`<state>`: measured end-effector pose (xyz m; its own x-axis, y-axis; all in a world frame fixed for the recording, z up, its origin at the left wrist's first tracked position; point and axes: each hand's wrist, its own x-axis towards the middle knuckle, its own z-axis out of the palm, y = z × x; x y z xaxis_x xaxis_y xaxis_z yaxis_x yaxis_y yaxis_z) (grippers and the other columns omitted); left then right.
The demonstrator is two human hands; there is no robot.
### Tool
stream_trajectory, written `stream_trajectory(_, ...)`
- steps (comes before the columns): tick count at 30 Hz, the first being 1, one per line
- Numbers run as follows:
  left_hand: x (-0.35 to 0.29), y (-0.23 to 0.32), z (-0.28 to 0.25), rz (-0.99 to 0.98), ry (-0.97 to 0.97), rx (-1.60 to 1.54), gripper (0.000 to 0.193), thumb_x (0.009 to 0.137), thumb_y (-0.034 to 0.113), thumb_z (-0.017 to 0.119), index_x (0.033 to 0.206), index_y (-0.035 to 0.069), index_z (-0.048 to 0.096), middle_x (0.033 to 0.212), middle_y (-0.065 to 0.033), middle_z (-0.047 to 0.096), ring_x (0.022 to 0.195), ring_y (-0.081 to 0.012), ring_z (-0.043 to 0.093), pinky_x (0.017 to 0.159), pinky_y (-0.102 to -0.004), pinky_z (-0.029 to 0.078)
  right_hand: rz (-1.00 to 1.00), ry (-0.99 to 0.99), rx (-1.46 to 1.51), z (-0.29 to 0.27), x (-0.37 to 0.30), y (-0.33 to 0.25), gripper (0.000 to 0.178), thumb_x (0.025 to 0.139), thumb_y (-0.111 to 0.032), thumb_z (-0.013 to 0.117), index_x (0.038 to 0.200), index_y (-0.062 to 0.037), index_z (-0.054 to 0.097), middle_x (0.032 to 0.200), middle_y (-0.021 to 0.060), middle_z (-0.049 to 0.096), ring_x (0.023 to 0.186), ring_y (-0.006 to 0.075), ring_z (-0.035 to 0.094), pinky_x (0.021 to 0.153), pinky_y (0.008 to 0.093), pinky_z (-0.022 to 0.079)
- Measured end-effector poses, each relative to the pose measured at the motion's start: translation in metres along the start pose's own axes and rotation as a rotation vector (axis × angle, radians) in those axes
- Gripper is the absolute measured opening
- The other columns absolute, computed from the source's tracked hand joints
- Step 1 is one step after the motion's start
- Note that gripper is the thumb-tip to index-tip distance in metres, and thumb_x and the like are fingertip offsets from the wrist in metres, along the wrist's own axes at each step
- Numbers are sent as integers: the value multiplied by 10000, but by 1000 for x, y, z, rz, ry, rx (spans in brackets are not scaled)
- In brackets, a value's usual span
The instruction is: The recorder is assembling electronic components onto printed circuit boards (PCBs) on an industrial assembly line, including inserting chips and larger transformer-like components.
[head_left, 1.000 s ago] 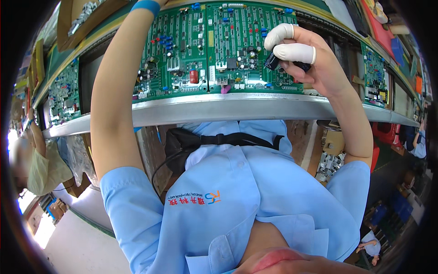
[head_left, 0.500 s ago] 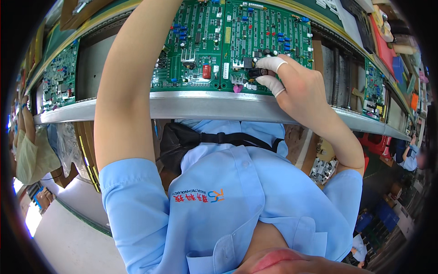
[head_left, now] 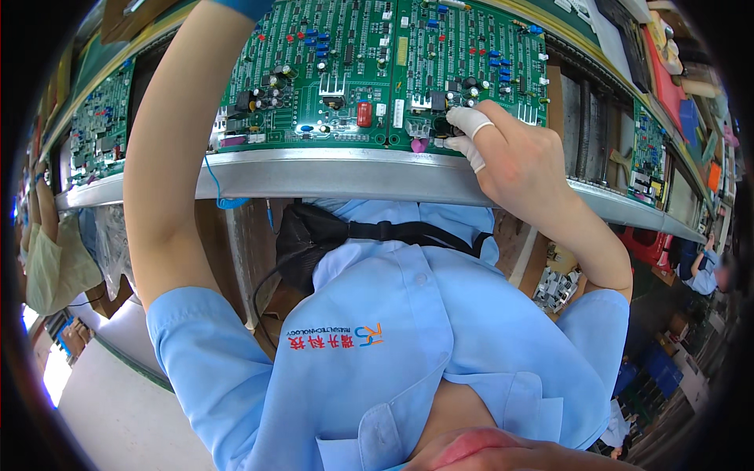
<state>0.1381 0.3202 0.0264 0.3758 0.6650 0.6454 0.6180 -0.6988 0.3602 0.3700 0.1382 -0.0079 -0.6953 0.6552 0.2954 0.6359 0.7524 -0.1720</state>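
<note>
Two green circuit boards lie side by side: a left board and a right board, both full of small components. My right hand, with white finger cots on thumb and forefinger, pinches a black cylindrical capacitor at the near edge of the right board. The fingers partly hide the capacitor. Beside it sit a pink part and a black block-shaped component. My left forearm reaches past the top edge with a blue wrist band; the left hand itself is out of the picture.
A metal rail runs along the near side of the boards. More boards stand on the line, one at far left and one at right. A blue coiled cord hangs by the rail. Other people are at both sides.
My left arm has swung left and farther out, uncovering more of the left board; its hand stays out of view. The right hand keeps its pinch and has shifted slightly. The boards appear slightly farther right.
</note>
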Motion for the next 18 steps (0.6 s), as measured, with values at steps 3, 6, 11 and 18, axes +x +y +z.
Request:
stream_trajectory(3, -12, 25, -15, 51, 38, -49, 219, 910, 144, 598, 1058, -8, 650, 927, -164, 688, 867, -290, 658, 788, -364, 521, 33, -44, 25, -2, 3, -5, 259, 788, -159, 726, 1009, -42, 659, 876, 59, 628, 546, 208, 593, 454, 295, 460)
stream_trajectory(6, -20, 53, -37, -155, -144, -38, 206, 885, 125, 652, 1031, -21, 662, 878, -123, 687, 798, -198, 655, 734, -295, 529, 27, -24, -16, -2, 5, -8, 247, 791, -165, 726, 997, -43, 665, 858, 57, 623, 551, 211, 597, 455, 296, 461)
stream_trajectory(11, -32, 80, -41, -249, -208, -309, 166, 884, 80, 659, 1013, -25, 665, 849, -61, 680, 737, -98, 621, 668, -237, 521, 42, -11, 21, -3, 4, 0, 271, 780, -195, 742, 1001, -53, 675, 796, 60, 609, 575, 196, 593, 478, 287, 451)
stream_trajectory(18, -51, 125, -45, -427, -558, -402, 102, 835, 89, 689, 915, 30, 713, 795, -94, 705, 795, -187, 675, 750, -330, 499, 363, -33, 1365, -155, -82, 29, 90, 755, -75, 674, 714, -38, 603, 625, 38, 563, 476, 127, 507, 415, 251, 345)
